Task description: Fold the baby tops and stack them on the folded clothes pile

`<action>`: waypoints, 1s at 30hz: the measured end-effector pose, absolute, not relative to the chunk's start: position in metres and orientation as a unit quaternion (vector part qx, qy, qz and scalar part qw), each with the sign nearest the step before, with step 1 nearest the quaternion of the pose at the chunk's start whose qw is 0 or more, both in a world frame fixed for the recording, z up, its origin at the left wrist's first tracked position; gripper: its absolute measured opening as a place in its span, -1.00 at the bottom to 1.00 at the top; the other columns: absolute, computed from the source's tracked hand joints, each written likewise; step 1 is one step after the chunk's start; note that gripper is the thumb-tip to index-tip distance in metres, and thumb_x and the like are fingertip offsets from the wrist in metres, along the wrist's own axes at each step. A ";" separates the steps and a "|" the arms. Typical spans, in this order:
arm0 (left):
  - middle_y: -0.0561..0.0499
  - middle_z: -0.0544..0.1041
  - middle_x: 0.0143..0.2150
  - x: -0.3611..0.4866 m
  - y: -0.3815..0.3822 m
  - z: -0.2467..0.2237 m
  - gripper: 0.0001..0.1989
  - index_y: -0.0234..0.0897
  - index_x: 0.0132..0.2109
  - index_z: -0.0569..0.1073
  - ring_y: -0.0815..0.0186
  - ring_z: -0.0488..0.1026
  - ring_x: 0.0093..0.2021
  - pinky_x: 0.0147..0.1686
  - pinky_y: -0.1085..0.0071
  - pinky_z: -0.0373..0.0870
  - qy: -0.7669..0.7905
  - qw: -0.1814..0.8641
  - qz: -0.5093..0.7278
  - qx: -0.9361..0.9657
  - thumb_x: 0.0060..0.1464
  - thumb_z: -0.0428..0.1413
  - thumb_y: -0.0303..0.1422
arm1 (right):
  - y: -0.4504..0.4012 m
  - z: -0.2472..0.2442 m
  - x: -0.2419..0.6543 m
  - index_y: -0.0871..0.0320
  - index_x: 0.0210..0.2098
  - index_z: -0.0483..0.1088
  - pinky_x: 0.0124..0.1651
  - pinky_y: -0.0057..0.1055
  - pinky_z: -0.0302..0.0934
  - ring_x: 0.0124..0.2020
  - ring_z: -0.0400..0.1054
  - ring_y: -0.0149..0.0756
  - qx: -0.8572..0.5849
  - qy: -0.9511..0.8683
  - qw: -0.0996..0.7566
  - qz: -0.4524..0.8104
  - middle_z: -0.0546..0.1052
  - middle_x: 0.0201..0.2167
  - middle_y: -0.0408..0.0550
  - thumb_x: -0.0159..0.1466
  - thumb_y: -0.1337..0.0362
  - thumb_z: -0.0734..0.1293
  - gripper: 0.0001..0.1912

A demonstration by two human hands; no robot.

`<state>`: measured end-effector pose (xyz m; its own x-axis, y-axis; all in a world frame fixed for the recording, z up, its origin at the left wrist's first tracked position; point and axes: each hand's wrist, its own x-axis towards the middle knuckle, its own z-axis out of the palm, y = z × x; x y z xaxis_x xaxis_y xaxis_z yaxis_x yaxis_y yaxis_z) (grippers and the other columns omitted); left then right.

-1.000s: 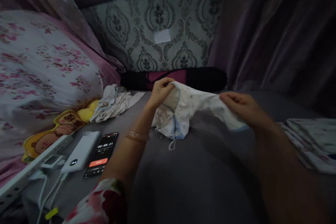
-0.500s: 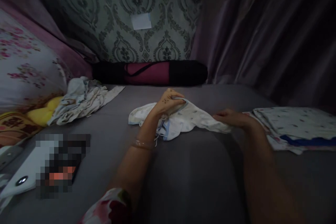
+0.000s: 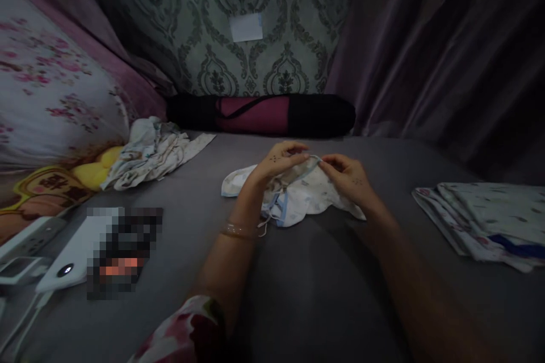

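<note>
A small white garment [image 3: 298,201] with blue trim and thin ties lies on the grey bed sheet [image 3: 315,272] in front of me. My left hand [image 3: 285,160] pinches its upper edge between thumb and fingers, palm turned to the right. Close beside it, my right hand [image 3: 346,176] grips the same blue-trimmed edge with thumb and fingertips. Below my right hand, one sleeve spreads out to the right on the sheet. Part of the cloth is hidden behind my left wrist.
Folded cloths [image 3: 494,215] are stacked at the right. Crumpled cloths [image 3: 157,153] lie at the left by a yellow cushion [image 3: 96,173]. A white device [image 3: 76,255] and power strip [image 3: 34,238] sit nearer. Behind is a black-and-magenta roll [image 3: 259,115].
My right hand has moved left and up from the sleeve to the garment's edge beside my left hand. The whole view has shifted slightly.
</note>
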<state>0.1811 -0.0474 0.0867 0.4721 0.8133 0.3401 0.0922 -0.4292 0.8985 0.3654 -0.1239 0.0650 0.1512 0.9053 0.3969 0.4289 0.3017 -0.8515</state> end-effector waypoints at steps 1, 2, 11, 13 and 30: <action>-0.03 0.55 -0.25 0.174 -0.047 0.091 -0.78 -0.28 -0.22 0.57 0.32 0.43 -0.22 -0.21 0.41 0.34 0.317 0.425 0.429 0.731 -0.04 0.25 -0.29 | -0.122 0.062 0.366 0.15 -0.31 0.48 -0.27 -0.32 0.31 -0.35 0.41 -0.25 -0.553 -0.601 0.534 0.218 0.55 -0.38 -0.04 0.13 -0.03 0.37 -0.64; -0.03 0.55 -0.28 0.165 -0.046 0.095 -0.78 -0.29 -0.23 0.56 0.34 0.43 -0.26 -0.25 0.43 0.34 0.327 0.417 0.444 0.723 -0.03 0.24 -0.28 | -0.120 0.059 0.367 0.15 -0.31 0.47 -0.30 -0.33 0.30 -0.37 0.40 -0.26 -0.563 -0.593 0.536 0.210 0.55 -0.39 -0.03 0.14 -0.03 0.36 -0.64; 0.08 0.40 -0.62 0.128 -0.034 0.088 -0.93 -0.30 -0.46 0.50 0.42 0.29 -0.60 -0.56 0.50 0.20 0.423 0.381 0.344 0.747 -0.06 0.16 -0.41 | -0.116 0.053 0.374 0.13 -0.32 0.44 -0.33 -0.35 0.25 -0.39 0.37 -0.27 -0.589 -0.593 0.521 0.176 0.51 -0.38 -0.04 0.14 -0.04 0.35 -0.65; 0.09 0.40 -0.61 0.132 -0.030 0.080 -0.95 -0.28 -0.47 0.52 0.38 0.33 -0.55 -0.50 0.48 0.24 0.433 0.323 0.351 0.765 -0.12 0.16 -0.47 | -0.118 0.055 0.373 0.13 -0.32 0.44 -0.35 -0.35 0.24 -0.40 0.36 -0.27 -0.589 -0.594 0.517 0.181 0.51 -0.39 -0.04 0.14 -0.04 0.36 -0.65; 0.10 0.43 -0.54 0.136 -0.034 0.078 -0.86 -0.27 -0.37 0.56 0.42 0.30 -0.52 -0.52 0.49 0.22 0.331 0.387 0.324 0.798 -0.08 0.25 -0.29 | -0.127 0.077 0.384 0.10 -0.34 0.44 -0.46 -0.38 0.21 -0.47 0.32 -0.30 -0.591 -0.589 0.528 0.160 0.49 -0.45 -0.08 0.11 -0.09 0.36 -0.63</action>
